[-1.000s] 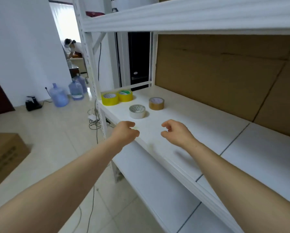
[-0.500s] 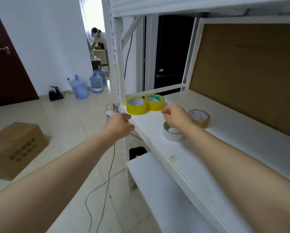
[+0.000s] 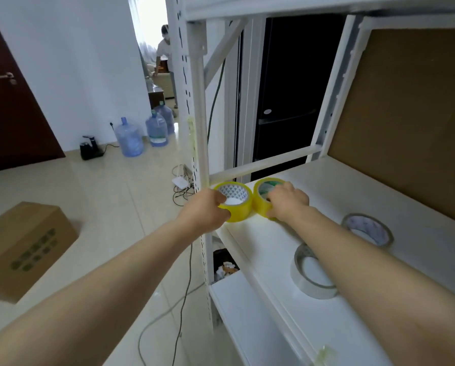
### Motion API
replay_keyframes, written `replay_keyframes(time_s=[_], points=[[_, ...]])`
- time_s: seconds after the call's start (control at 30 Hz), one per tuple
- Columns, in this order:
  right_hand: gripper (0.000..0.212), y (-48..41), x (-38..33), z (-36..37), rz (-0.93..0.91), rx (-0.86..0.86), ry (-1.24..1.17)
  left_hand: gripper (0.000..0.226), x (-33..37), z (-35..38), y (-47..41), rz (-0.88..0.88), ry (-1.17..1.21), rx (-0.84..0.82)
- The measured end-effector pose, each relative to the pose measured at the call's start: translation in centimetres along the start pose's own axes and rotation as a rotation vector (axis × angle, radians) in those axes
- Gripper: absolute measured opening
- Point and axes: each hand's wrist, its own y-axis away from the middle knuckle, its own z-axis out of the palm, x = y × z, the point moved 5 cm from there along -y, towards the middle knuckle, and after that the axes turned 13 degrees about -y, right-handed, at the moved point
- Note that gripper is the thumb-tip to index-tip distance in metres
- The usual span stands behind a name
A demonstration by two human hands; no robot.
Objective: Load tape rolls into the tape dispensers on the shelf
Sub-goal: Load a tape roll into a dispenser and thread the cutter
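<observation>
yellow tape rolls [image 3: 235,204] now gripped by both hands, previously untouched.

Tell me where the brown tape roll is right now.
The brown tape roll lies flat on the shelf at right in the head view, just beyond the right forearm and behind the clear roll.

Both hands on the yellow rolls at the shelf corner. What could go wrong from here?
1. The left yellow tape roll sits at the white shelf's front corner; the left hand might nudge it off.
2. The right forearm crosses over the clear tape roll and may drag it.
3. No dispenser is visible, so the loading spot is unclear.
</observation>
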Motion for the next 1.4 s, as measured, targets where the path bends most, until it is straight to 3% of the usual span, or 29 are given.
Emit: replay_keyframes(time_s=[0.1, 0.17, 0.2, 0.33, 0.43, 0.53, 0.63, 0.93, 1.2, 1.4], points=[[0.041, 0.6, 0.5, 0.3, 0.086, -0.055, -0.154, 0.028, -0.4, -0.3, -0.7, 0.046, -0.015, -0.02], [0.021, 1.7, 0.7, -1.1, 0.082, 0.045, -0.349, 0.011, -0.4, -0.6, -1.0, 0.089, 0.02, -0.022], [0.012, 2.7, 0.6, -2.2, 0.052, 0.126, -0.435, 0.015, -0.4, -0.6, -1.1, 0.112, 0.07, -0.025], [0.013, 8.6, 0.0, -5.8, -0.069, 0.399, -0.768, 0.026, 0.8, -1.0, -0.4, 0.167, 0.444, -0.064], [0.022, 13.8, 0.5, -6.2, -0.024, 0.531, -0.94, 0.033, 2.4, -0.8, 1.2, 0.158, 0.694, -0.12], [0.016, 19.4, 1.4, -5.7, 0.082, 0.617, -1.025, 0.023, 5.1, 0.0, 3.9, 0.221, 0.821, -0.22], [0.021, 25.4, 2.8, -5.3, 0.2, 0.689, -1.002, 0.013, 8.5, 1.2, 7.7, 0.319, 0.845, -0.313], [0.027, 46.2, 7.9, -5.4, 0.452, 0.943, -0.994, 0.014, 19.1, 6.6, 24.7, 0.602, 0.75, -0.59], [0.015, 71.4, 15.5, -3.4, 0.74, 1.254, -1.083, 0.028, 28.4, 14.1, 44.6, 0.748, 0.599, -0.737], [0.025, 85.6, 20.7, -0.6, 1.043, 1.507, -1.174, 0.041, 32.3, 19.2, 54.6, 0.836, 0.481, -0.801]])
